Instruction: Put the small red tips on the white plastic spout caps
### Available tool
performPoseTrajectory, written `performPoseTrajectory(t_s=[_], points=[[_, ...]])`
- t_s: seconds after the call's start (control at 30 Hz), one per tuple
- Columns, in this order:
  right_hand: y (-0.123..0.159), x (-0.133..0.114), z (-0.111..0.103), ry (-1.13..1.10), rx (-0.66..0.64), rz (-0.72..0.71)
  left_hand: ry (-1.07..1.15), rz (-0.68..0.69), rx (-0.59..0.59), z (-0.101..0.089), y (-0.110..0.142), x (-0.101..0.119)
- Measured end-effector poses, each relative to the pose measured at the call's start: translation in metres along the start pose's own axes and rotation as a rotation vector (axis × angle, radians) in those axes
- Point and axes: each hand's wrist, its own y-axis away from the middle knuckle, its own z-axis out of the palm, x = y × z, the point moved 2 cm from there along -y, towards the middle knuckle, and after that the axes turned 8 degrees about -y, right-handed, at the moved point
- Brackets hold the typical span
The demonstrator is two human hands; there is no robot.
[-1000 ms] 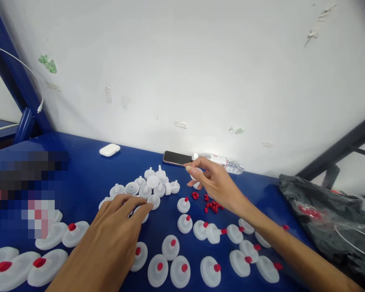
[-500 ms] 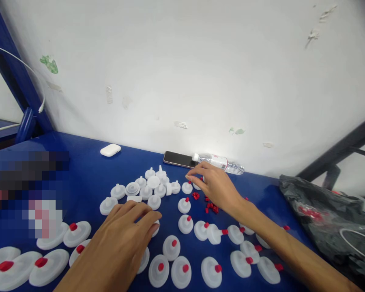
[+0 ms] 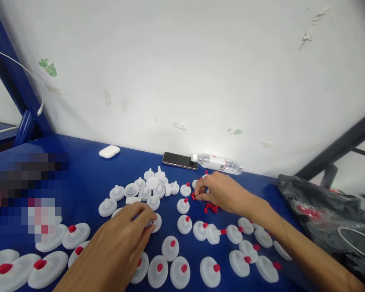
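Note:
My left hand is closed, with thumb and index finger pinching the spout of a white round plastic lid that rests on the table. My right hand is closed in a pinch at a small red cap, just beside a loose pile of red caps. To the left of that pile stand several bare white spouted lids, clustered together. Around both hands lie many lids with red caps on their spouts, such as a capped lid near the front.
Against the wall lie a black phone and a clear water bottle. A white earbud case sits at the back left. On the right is a black plastic bag with red pieces in clear plastic. A blurred patch covers the left edge.
My right hand has come down toward the red caps, and its fingertips have closed at one. My left fingers have shifted slightly, showing more of the white lid.

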Motion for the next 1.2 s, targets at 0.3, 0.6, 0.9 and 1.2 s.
performPoseTrajectory(t_s=[0.3,0.6,0.9,1.2], points=[[0.008,-0.015,-0.018,-0.121,0.056,-0.035,0.124,-0.069,-0.023,-0.008,-0.002,0.009],[0.027,-0.063,-0.021,-0.616,0.040,-0.130,0.134,-0.076,-0.018,-0.004,-0.002,0.006],[0.029,-0.084,-0.003,-0.812,0.000,-0.150,0.038,-0.022,0.035,-0.007,0.006,0.008],[0.022,-0.073,0.006,-1.194,-0.135,0.002,0.004,0.024,0.146,-0.019,0.007,0.010]])
